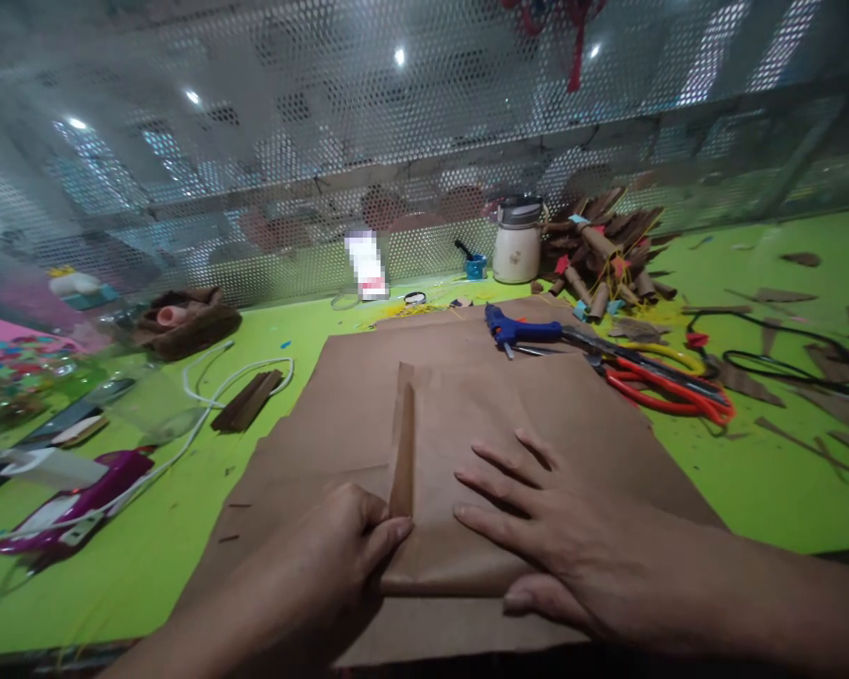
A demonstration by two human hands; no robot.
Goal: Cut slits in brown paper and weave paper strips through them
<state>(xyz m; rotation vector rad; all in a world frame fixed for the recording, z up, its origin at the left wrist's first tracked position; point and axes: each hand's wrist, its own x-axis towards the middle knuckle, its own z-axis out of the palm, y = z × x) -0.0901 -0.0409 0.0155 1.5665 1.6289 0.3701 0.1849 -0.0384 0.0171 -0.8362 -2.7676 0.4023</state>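
Fingers (499, 524) of R hand (584, 547) spread flat on folded paper (467, 405), nil held; flap (403, 453) pinched by L hand (364, 539). Beyond fingertips, base sheet (332, 405) partly blocked by glue gun (532, 330), orange-hdl tool (669, 404).

Left hand (357, 538) with most fingertips hidden, white rectangle (365, 264) pixelated, unreadable.

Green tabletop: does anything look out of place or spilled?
Brown scraps lie strewn across the right side, looking untidy, and the blue glue gun rests on the brown paper, perhaps an odd spot for a tool. No spill shows.
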